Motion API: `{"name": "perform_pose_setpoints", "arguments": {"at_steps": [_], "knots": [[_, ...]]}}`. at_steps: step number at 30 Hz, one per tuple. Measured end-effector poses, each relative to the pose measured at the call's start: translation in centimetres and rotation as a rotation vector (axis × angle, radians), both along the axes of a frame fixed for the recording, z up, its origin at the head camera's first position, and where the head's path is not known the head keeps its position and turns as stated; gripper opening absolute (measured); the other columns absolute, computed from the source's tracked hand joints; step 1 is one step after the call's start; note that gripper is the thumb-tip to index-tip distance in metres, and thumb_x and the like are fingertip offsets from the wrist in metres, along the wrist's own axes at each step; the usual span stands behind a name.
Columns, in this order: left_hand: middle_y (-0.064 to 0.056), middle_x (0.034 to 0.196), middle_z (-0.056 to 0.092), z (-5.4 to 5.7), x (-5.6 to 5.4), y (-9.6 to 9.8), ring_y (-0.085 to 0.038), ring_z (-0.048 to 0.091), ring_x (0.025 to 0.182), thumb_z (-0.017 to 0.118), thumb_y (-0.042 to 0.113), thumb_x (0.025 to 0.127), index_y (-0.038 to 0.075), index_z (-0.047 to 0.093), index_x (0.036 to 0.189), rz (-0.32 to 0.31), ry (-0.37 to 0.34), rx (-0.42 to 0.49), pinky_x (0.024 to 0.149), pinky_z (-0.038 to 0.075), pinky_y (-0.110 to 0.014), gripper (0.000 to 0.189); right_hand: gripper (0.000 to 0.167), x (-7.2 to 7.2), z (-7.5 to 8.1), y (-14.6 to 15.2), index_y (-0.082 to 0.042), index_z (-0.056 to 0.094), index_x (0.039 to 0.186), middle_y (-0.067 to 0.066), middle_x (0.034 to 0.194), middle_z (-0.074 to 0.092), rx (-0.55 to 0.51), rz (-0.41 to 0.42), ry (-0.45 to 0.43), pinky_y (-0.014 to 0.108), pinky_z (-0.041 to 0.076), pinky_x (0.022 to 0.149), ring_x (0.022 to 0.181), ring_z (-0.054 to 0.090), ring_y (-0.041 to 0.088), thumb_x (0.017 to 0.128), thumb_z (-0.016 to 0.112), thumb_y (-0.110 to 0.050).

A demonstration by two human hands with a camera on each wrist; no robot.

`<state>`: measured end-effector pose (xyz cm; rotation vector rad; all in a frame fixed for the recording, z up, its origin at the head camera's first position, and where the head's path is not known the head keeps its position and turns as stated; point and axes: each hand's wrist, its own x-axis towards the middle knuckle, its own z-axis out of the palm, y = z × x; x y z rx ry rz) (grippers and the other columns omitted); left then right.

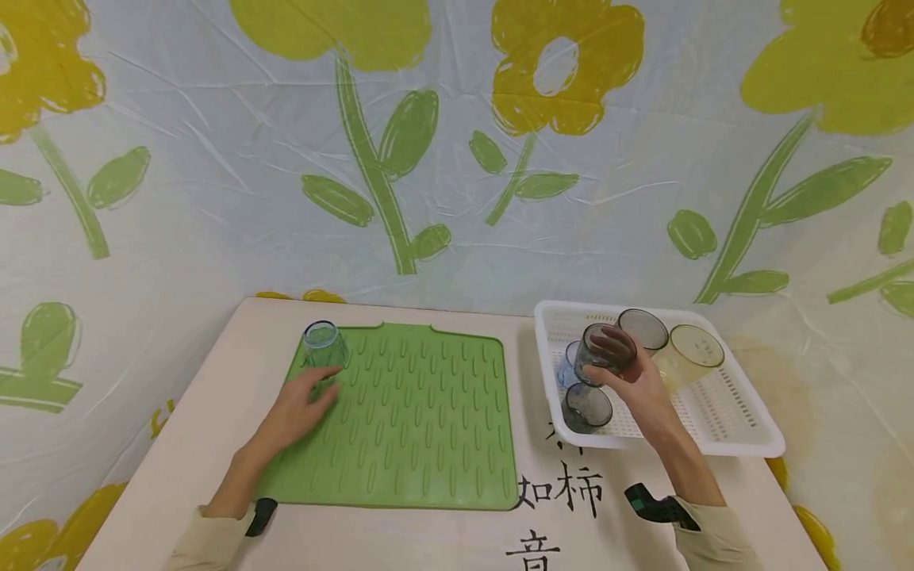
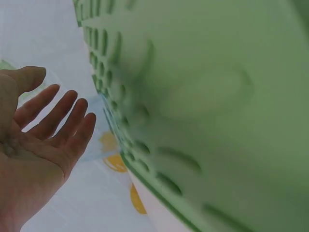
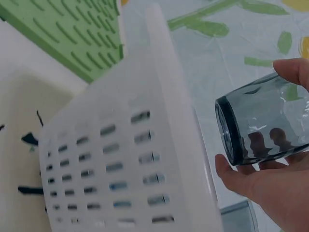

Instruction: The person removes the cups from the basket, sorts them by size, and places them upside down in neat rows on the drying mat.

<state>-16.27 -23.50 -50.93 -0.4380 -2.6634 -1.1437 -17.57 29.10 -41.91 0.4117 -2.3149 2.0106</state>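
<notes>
My right hand (image 1: 645, 390) grips a dark grey clear glass (image 1: 597, 363) above the white basket; in the right wrist view the thick base of this glass (image 3: 231, 129) points left, with fingers and thumb around its side. A pale blue glass (image 1: 325, 349) stands upside down at the far left corner of the green drying mat (image 1: 428, 428). Just in front of it is my left hand (image 1: 300, 406), fingers loosely extended and holding nothing. The left wrist view has this hand (image 2: 43, 130) beside the ridged mat, palm showing.
The white perforated basket (image 1: 767, 432) at the right holds another grey glass (image 1: 587, 408) near its front left, a blue glass (image 1: 567, 366), a grey glass (image 1: 646, 323) at the back and a yellowish glass (image 1: 696, 346). Flowered cloth (image 1: 457, 198) hangs behind the table.
</notes>
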Motion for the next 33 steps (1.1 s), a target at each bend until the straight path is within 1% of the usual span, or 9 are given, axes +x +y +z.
{"name": "perform_pose_setpoints", "arguments": {"at_steps": [3,7,11,13,19,25,28,31,33], "knots": [[-0.026,0.126,0.066,0.2,-0.1,1.1,-0.044,0.063,0.114,0.066,0.003,0.100,-0.009,0.063,0.132,-0.021,0.030,0.020,0.091,0.054,-0.059,0.035,0.065,-0.2,0.0,-1.0,-0.006,0.038,0.154,0.010,0.145,0.054,-0.010,0.010,-0.009,0.019,0.051,0.098,0.134,0.052,0.016,0.097,0.068,0.002],[-0.025,0.124,0.067,0.7,-0.1,2.2,-0.043,0.065,0.110,0.066,0.001,0.099,-0.008,0.064,0.130,-0.055,0.060,0.060,0.087,0.056,-0.058,0.033,0.066,-0.4,0.0,-2.3,-0.007,0.038,0.154,0.015,0.148,0.051,-0.020,0.013,-0.019,0.019,0.049,0.100,0.136,0.051,0.018,0.097,0.070,0.000],[-0.026,0.123,0.067,1.3,-0.1,3.2,-0.044,0.066,0.107,0.067,-0.002,0.097,-0.008,0.064,0.129,-0.060,0.080,0.094,0.085,0.057,-0.057,0.032,0.068,-0.6,-0.3,-3.5,-0.008,0.037,0.155,0.014,0.150,0.050,-0.031,0.017,-0.030,0.020,0.048,0.103,0.138,0.049,0.020,0.097,0.070,-0.001],[-0.026,0.123,0.067,1.5,-0.2,3.7,-0.043,0.066,0.107,0.067,-0.003,0.097,-0.008,0.064,0.129,-0.064,0.074,0.117,0.086,0.057,-0.057,0.033,0.068,-0.7,-0.5,-4.2,-0.009,0.036,0.155,0.014,0.151,0.049,-0.041,0.027,-0.044,0.021,0.048,0.103,0.139,0.048,0.021,0.097,0.070,-0.002],[-0.021,0.126,0.068,2.0,-0.5,5.5,-0.035,0.067,0.109,0.068,0.003,0.099,-0.005,0.064,0.131,-0.074,0.057,0.153,0.089,0.057,-0.052,0.033,0.070,-0.7,-0.8,-6.5,-0.010,0.034,0.157,0.018,0.153,0.045,-0.055,0.072,-0.065,0.022,0.049,0.102,0.140,0.047,0.025,0.097,0.071,-0.004],[-0.018,0.126,0.068,2.8,-0.8,7.7,-0.031,0.067,0.109,0.067,0.007,0.101,-0.003,0.064,0.133,-0.085,0.032,0.207,0.090,0.058,-0.049,0.034,0.072,-0.8,-0.7,-8.7,-0.010,0.035,0.157,0.020,0.153,0.044,-0.117,0.116,-0.077,0.025,0.050,0.103,0.142,0.043,0.034,0.095,0.071,-0.001],[-0.014,0.126,0.069,3.1,-1.0,8.8,-0.028,0.066,0.110,0.066,0.011,0.102,0.000,0.065,0.134,-0.094,0.008,0.239,0.091,0.057,-0.046,0.034,0.073,-0.9,-0.7,-9.8,-0.011,0.036,0.156,0.021,0.154,0.044,-0.122,0.136,-0.081,0.027,0.049,0.105,0.143,0.042,0.034,0.094,0.073,-0.001],[-0.014,0.125,0.069,3.2,-1.2,9.8,-0.026,0.066,0.109,0.066,0.013,0.102,0.001,0.065,0.134,-0.095,0.003,0.270,0.091,0.057,-0.045,0.034,0.072,-1.1,-1.0,-10.9,-0.011,0.038,0.155,0.020,0.153,0.044,-0.130,0.142,-0.088,0.027,0.048,0.107,0.142,0.044,0.031,0.093,0.074,-0.001],[-0.013,0.125,0.069,3.2,-1.3,10.4,-0.025,0.066,0.110,0.066,0.016,0.103,0.002,0.065,0.134,-0.098,-0.003,0.293,0.091,0.057,-0.044,0.034,0.072,-1.1,-1.1,-11.6,-0.010,0.038,0.154,0.021,0.153,0.044,-0.141,0.145,-0.087,0.027,0.047,0.107,0.143,0.043,0.032,0.092,0.074,0.001]]}}
